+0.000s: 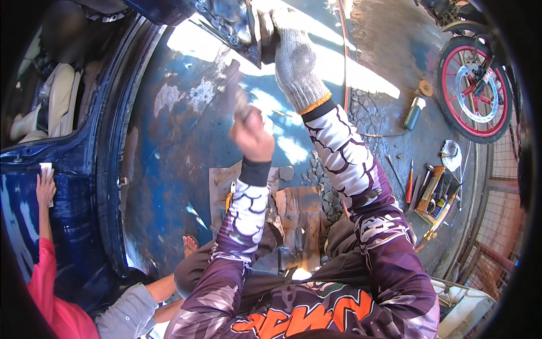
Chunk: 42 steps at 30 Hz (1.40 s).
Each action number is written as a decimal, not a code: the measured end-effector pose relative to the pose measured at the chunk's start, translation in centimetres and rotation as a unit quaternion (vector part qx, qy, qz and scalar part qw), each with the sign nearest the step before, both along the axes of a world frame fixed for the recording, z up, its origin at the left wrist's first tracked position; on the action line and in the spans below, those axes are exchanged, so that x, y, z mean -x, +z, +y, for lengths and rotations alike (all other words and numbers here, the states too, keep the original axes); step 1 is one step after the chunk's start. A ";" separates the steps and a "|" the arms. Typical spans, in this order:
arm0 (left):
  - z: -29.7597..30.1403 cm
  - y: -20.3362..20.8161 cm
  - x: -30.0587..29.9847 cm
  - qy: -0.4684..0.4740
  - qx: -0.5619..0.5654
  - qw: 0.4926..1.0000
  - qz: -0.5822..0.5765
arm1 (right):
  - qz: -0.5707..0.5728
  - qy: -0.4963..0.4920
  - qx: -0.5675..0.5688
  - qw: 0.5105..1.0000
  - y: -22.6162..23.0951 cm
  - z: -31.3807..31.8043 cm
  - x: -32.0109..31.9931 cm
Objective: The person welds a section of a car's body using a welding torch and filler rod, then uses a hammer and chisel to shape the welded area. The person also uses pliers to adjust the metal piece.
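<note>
My left hand is bare and closed around a blurred, dark hand tool that points up and left, close over a large blue car panel with patches of worn paint. My right hand, in a grey knit glove with an orange cuff, reaches up and grips the dark, ragged metal edge at the top of the panel. Both my sleeves are purple with a white pattern. The head of the tool is too blurred to make out.
At the left another person in a red sleeve presses a white pad against the blue car body. A motorcycle wheel with a red rim, a bottle, a red screwdriver and a tool tray are at the right. Rusty flat sheets lie below my arms.
</note>
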<state>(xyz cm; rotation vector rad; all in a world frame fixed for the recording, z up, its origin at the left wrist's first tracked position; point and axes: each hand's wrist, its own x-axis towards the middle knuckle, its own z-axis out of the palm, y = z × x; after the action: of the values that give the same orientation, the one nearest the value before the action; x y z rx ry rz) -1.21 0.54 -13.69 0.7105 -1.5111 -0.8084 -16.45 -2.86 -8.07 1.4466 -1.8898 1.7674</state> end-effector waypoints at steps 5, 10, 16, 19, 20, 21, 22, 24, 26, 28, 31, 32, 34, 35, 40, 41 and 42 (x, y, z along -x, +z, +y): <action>-0.3 -0.2 -0.7 -0.024 -0.039 0.998 -0.049 | -0.031 0.026 -0.003 0.999 -0.3 0.1 -0.1; -0.3 -0.4 -1.0 -0.001 -0.051 0.985 -0.165 | -0.065 0.050 -0.025 0.996 -0.2 0.4 -0.1; 0.0 -0.6 -1.1 0.009 -0.039 0.985 -0.170 | -0.085 0.064 0.033 0.994 -0.7 0.7 -0.9; 0.8 -0.8 -1.6 -0.009 -0.104 0.993 -0.053 | -0.006 0.020 0.076 0.997 -0.9 0.2 -1.0; 1.0 -0.8 -1.8 -0.016 -0.103 0.995 0.002 | -0.003 0.017 0.075 0.997 -1.0 0.2 -1.0; 1.0 -1.0 -1.7 -0.042 -0.041 0.997 0.042 | 0.001 0.014 0.074 0.997 -1.0 0.1 -0.9; 1.0 -1.1 -1.8 -0.015 -0.080 0.996 -0.024 | 0.004 0.013 0.072 0.997 -1.1 0.2 -1.0; 0.8 -1.4 -1.6 0.009 -0.073 0.987 -0.146 | -0.051 0.035 0.056 0.997 -1.2 0.3 -1.0; 0.8 -1.7 -1.6 0.011 -0.080 0.992 -0.101 | -0.067 0.044 0.057 0.995 -1.2 0.2 -1.0; 1.2 -2.1 -1.7 -0.029 -0.039 0.999 0.014 | -0.047 0.040 0.071 0.996 -1.5 0.2 -1.2; 1.4 -2.3 -1.9 0.006 -0.061 0.992 -0.112 | -0.123 0.084 0.042 0.988 -1.7 0.1 -1.2; 1.3 -2.2 -2.1 0.029 -0.058 0.984 -0.167 | -0.159 0.098 0.035 0.982 -1.6 0.1 -1.3; 1.3 -2.1 -2.0 -0.027 -0.141 0.990 -0.014 | -0.064 0.046 0.082 0.993 -1.2 0.0 -1.3; 1.1 -1.9 -1.9 -0.016 -0.091 0.996 -0.004 | -0.040 0.022 0.087 0.995 -0.8 0.0 -1.4; 0.2 0.1 -1.5 0.015 -0.032 0.990 -0.137 | -0.185 0.129 -0.079 0.971 1.1 0.9 -0.8; 0.4 0.6 -1.6 0.011 -0.041 0.993 -0.112 | -0.143 0.100 -0.088 0.981 1.3 0.9 -0.6; 0.5 1.2 -1.5 0.009 -0.042 0.996 -0.082 | -0.101 0.070 -0.098 0.988 1.4 1.1 -0.4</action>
<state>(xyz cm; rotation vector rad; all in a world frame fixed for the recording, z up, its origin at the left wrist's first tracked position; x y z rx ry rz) 0.34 1.01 -12.51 0.8681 -1.6219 -0.8208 -16.01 -1.75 -6.65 1.5507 -2.1659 1.9024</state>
